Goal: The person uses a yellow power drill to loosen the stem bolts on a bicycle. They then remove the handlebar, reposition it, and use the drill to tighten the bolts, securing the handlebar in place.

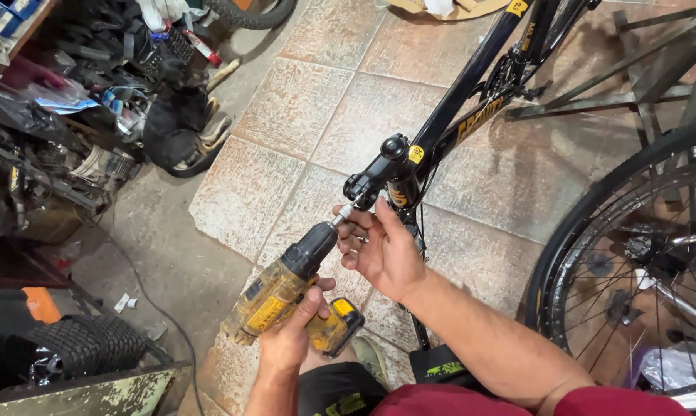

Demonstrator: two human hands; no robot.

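Observation:
My left hand (pixel 290 339) grips the handle of a worn yellow and black cordless drill (pixel 282 289), which points up and to the right. Its bit (pixel 342 215) meets the front clamp of the black handlebar stem (pixel 375 173) on a black bicycle frame (pixel 464 96) with yellow lettering. My right hand (pixel 386 250) is curled around the bit just behind the stem, thumb up beside the clamp and fingers underneath. The stem clamp holds no handlebar.
A spoked bicycle wheel with a black tyre (pixel 595 223) stands at the right. A heap of bike parts, tools and cables (pixel 94 100) fills the left side, with a knobby tyre (pixel 86 343) at the lower left. A metal stand (pixel 641 85) sits at the top right on the tiled floor.

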